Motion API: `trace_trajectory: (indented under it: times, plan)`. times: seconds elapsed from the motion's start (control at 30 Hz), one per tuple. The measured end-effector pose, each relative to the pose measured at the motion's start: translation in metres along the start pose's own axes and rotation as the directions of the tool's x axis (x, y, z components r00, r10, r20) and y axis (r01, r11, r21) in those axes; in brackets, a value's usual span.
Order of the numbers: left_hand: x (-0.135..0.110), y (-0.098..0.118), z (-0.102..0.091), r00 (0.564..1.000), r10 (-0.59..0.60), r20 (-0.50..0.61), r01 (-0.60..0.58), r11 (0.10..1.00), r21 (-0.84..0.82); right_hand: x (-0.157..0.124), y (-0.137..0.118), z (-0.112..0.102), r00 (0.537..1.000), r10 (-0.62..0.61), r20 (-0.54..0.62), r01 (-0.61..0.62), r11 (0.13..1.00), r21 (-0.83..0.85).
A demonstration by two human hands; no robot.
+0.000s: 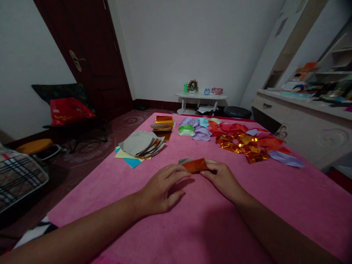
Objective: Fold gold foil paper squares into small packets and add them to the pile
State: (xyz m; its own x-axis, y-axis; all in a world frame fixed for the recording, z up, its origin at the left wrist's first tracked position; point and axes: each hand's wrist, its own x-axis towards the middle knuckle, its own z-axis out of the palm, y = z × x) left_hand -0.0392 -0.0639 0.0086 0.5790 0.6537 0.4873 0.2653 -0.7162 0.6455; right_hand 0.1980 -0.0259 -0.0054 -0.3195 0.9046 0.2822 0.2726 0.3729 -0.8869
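A small folded sheet of shiny orange-gold paper point(194, 165), grey on its back, is held just above the pink cloth point(176, 234). My right hand point(221, 178) pinches its right end between thumb and fingers. At the paper's left end is my left hand point(162, 189), its thumb and fingers apart and the fingertips beside the paper's edge; whether they touch it I cannot tell. Beyond my left hand lies a fanned stack of grey-backed paper sheets point(137, 143), with blue and yellow sheets point(133, 162) sticking out underneath.
Behind the stack sits a pile of gold foil paper point(164, 121). Folded paper pieces in purple point(201, 132), green point(186, 130), red point(227, 128) and gold point(242, 143) cover the table's far right. A dresser point(302, 124) stands to the right, a chair with a red bag point(71, 112) to the left.
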Motion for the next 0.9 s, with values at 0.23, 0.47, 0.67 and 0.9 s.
trace_trajectory:
  times: [0.23,0.47,0.67,0.9]
  plan:
    - [0.014,-0.023,0.007,0.993,-0.107,-0.059,0.111,0.991,0.073,-0.002,0.002,-0.002,0.993,0.054,0.1,-0.053,0.998,-0.014]
    - [0.026,-0.032,0.003,0.977,-0.165,0.136,0.163,0.986,0.028,-0.007,-0.011,-0.002,0.999,0.028,0.037,-0.025,0.996,-0.083]
    - [0.029,-0.028,-0.001,0.979,-0.152,0.132,0.151,0.988,0.015,-0.014,-0.011,0.001,0.994,0.1,-0.037,-0.105,0.978,-0.182]
    - [0.034,-0.03,0.006,0.935,-0.353,0.023,0.353,0.935,-0.027,-0.014,-0.009,0.007,0.976,0.151,-0.159,-0.197,0.92,-0.339]
